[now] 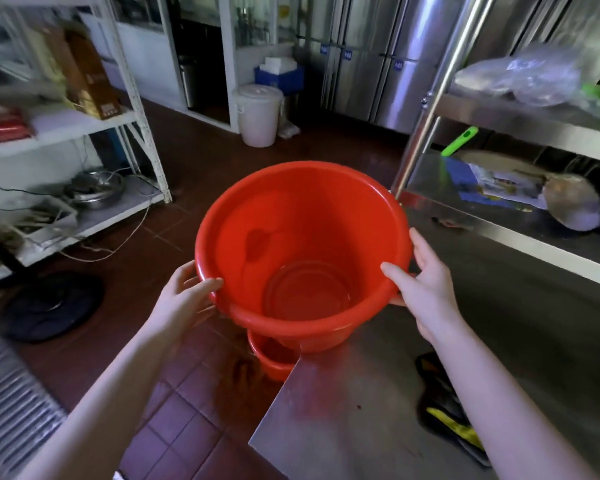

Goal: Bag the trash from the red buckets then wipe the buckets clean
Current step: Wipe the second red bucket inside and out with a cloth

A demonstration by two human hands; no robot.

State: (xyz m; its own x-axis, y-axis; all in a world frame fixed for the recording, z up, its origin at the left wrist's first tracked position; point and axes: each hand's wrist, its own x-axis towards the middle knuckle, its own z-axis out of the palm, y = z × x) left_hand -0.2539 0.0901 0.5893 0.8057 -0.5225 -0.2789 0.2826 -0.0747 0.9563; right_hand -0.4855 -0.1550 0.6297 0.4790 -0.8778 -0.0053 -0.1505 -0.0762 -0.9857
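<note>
A large red bucket (302,244) fills the middle of the head view, held in the air at the corner of a steel table (378,403). Its inside is empty, with only a darker wet-looking patch on the wall. My left hand (184,299) grips the rim on the left, thumb over the edge. My right hand (426,285) grips the rim on the right, thumb inside. A second, smaller red bucket (274,358) stands on the tiled floor right below it, mostly hidden.
A dark cloth with yellow (447,410) lies on the table near my right forearm. Steel shelves (520,123) at right hold plastic bags and a green-handled tool (459,141). A white lidded bin (258,114) stands behind. A white rack (146,133) is at left, a black round object (49,306) on the floor.
</note>
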